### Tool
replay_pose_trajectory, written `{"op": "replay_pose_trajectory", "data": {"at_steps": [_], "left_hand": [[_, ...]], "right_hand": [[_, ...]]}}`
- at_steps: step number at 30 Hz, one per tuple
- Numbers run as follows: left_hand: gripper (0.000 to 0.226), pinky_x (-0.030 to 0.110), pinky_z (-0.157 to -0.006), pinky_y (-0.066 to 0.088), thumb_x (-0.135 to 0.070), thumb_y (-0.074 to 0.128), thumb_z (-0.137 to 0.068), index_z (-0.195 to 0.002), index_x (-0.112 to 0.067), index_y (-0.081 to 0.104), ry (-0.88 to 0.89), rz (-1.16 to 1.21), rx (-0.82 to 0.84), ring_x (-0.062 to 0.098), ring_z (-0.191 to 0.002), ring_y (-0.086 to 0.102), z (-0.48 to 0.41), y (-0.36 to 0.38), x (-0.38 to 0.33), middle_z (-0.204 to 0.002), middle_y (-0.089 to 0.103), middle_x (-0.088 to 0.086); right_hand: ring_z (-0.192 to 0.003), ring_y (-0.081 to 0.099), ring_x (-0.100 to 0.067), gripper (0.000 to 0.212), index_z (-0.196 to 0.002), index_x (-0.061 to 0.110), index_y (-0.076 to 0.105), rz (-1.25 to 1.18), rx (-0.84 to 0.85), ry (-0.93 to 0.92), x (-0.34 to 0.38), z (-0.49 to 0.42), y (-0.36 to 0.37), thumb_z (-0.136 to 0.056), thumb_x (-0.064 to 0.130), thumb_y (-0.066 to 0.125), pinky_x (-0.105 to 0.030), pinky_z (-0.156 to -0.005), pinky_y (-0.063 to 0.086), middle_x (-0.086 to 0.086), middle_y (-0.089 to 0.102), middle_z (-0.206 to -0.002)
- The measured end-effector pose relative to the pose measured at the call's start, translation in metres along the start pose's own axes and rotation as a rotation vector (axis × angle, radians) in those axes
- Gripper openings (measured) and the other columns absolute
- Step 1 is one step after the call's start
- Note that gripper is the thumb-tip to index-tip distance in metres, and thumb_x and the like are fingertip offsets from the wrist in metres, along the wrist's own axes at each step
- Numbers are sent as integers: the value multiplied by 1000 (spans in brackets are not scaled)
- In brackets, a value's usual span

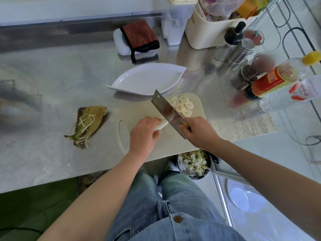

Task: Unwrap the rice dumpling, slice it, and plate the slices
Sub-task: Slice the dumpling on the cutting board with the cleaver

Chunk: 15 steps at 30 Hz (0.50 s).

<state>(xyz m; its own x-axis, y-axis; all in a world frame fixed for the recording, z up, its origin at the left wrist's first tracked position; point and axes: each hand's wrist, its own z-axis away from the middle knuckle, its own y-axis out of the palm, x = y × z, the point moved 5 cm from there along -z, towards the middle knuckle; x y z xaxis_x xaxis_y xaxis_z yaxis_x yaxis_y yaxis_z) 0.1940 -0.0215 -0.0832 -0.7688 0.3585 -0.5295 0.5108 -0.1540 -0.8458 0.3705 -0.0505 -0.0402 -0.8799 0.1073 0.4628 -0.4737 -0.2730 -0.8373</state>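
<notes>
Head view: unwrapping is done, and I judge slicing well advanced. My left hand [144, 132] curls over the rice dumpling [162, 125] stub on the cutting board [156, 146]. My right hand [199, 132] grips the cleaver [166, 110] handle, blade at the cut end. The slices [182, 105] lie piled on the board. The plate [147, 80] holds none, so plating is still to do. The leaf wrapper [88, 122] lies to the left.

On the cutting board [147, 110], the left hand [144, 134] grips the white rice dumpling [162, 125], whose uncut end pokes out toward 2 o'clock. The right hand [199, 133] holds the cleaver [166, 111] by its handle, blade at that end. Round slices [182, 106] lie piled at the board's 1 o'clock. The white plate [147, 79] sits at 12 o'clock of the board, and the leaf wrapper [88, 122] with its string at 9 o'clock.
</notes>
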Motion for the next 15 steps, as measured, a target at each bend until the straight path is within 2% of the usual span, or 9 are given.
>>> {"op": "replay_pose_trajectory", "data": {"at_steps": [6, 8, 11, 15], "left_hand": [[31, 30, -56, 46, -17, 77, -75, -104, -20, 67, 4, -26, -2, 21, -78, 59, -1, -1, -1, -88, 61, 0], [31, 29, -54, 45, -18, 77, -76, -104, -20, 67, 5, -37, -6, 20, -77, 59, -1, -1, -2, -88, 62, -1], [31, 30, -54, 46, -18, 77, -76, -105, -21, 67, 1, -46, 2, 20, -77, 59, -2, -2, -2, -89, 62, -1], [32, 29, -55, 44, -18, 77, -76, -106, -23, 67, -12, -53, 14, 21, -78, 59, -2, -2, -2, -89, 62, -2]], "right_hand": [[-60, 43, -24, 19, -82, 8, 53, 36, 44, 6, 2, -2, 3, -94, 23, 48, -31, -58, 33, 1, 40, -61], [-61, 44, -25, 22, -75, 11, 50, 34, 59, 21, 2, -3, 8, -94, 23, 48, -31, -58, 33, -1, 42, -62], [-60, 45, -26, 35, -63, 21, 34, 11, 61, 52, 3, -5, 17, -95, 23, 48, -31, -56, 31, -1, 42, -60], [-64, 46, -27, 27, -73, 16, 40, 14, 89, 88, 2, -6, 29, -97, 27, 46, -32, -58, 33, -5, 48, -68]]}}
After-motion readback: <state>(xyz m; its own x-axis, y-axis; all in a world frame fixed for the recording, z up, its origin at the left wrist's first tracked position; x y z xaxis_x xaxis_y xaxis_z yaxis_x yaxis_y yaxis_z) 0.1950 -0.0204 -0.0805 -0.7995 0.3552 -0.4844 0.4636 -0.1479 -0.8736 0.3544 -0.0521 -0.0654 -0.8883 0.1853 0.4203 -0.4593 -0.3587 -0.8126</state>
